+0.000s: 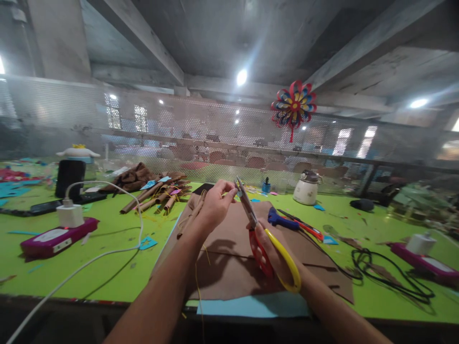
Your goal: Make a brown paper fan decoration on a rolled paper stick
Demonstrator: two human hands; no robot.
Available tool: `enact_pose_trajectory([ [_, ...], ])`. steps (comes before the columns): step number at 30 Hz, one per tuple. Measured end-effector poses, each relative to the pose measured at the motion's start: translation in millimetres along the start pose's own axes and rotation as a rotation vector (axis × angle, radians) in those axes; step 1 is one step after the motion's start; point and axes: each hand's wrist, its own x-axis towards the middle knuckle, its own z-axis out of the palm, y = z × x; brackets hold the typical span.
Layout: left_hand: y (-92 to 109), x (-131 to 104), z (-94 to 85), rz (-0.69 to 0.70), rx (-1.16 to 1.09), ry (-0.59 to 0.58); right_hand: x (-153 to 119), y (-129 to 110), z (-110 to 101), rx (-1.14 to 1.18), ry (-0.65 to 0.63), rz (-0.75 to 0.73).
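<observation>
Scissors (248,205) with one red and one yellow handle are in my right hand (274,253), their blades pointing up and away. Beside the blade tips, my left hand (218,203) has thumb and forefinger pinched together; what lies between them is too small to name. Under both hands are sheets of brown paper (233,277) over light blue paper (251,306). A brown paper roll (190,220) lies just left of my left hand, partly hidden by it. Thin yellow string (198,286) hangs below my left forearm.
Brown paper rolls (143,197) with yellow string are piled at the back left. A blue-handled tool (283,220) and black cable (380,272) lie right. Purple power strips (59,239) stand on both sides. A white jug (306,188) is at the back.
</observation>
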Motion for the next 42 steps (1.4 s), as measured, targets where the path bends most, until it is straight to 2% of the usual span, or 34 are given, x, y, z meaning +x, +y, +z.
enact_pose_trajectory([
  [9,4.2,-1.8,-1.3,0.073,0.053,0.011,-0.6,-7.5,-1.2,-0.117,0.03,-0.091],
  [19,-0.1,0.3,-6.2,0.065,0.092,-0.057,1.2,-3.0,-3.5,-0.105,-0.008,-0.087],
  [28,-3.1,0.9,-12.1,0.133,0.189,-0.098,1.7,-2.0,-10.4,-0.182,-0.039,-0.14],
  [38,4.4,-0.2,-12.1,0.127,0.166,-0.086,-0.4,-3.0,-11.3,-0.161,-0.048,-0.106],
  [42,2.2,0.2,-11.8,0.103,0.142,-0.074,1.3,0.4,-7.7,-0.142,0.006,-0.089],
])
